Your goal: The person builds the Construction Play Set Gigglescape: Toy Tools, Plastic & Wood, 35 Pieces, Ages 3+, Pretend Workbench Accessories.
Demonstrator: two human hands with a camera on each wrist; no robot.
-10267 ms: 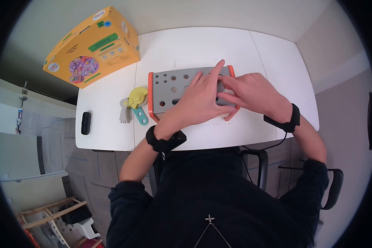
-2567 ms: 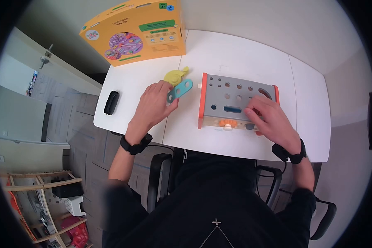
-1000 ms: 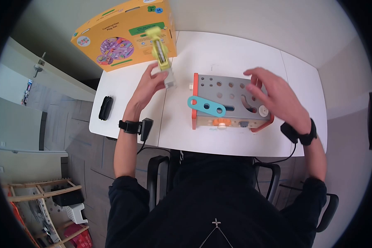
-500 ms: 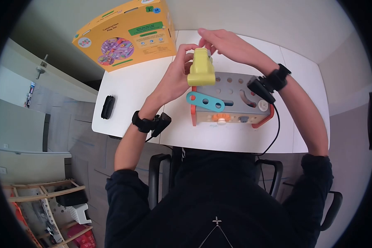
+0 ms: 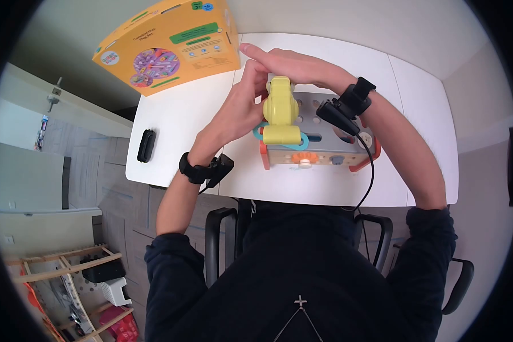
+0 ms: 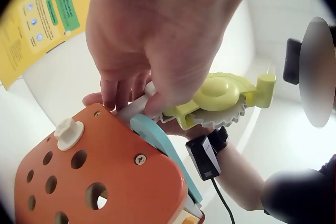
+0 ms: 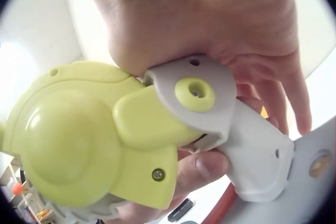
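Note:
A yellow-green toy circular saw point(image 5: 280, 105) with a toothed grey blade overlaps the left end of a toy workbench point(image 5: 310, 104). My left hand point(image 5: 239, 111) pinches its pale grey base between thumb and fingers; in the right wrist view, that base point(image 7: 257, 153) stands right at the bench's grey top. My right hand point(image 7: 210, 29) lies across the saw's grey hinge point(image 7: 215, 92), its palm against it and its fingers extended. Under the saw, a turquoise holed strip point(image 6: 163, 140) lies on the bench top beside the orange end panel point(image 6: 121, 166). A white bolt head point(image 6: 68, 132) sticks out of that panel.
Behind the left side of the white table point(image 5: 248, 185) stands a large yellow play-set box point(image 5: 171, 48). A small black case point(image 5: 146, 146) lies at the table's left. The right wrist camera's cable point(image 5: 371, 176) hangs in front of the bench's right end.
My left hand has taken the saw from beside the box to the bench's left end, turning it handle-forward. My right hand has come across from the bench's right side to the saw.

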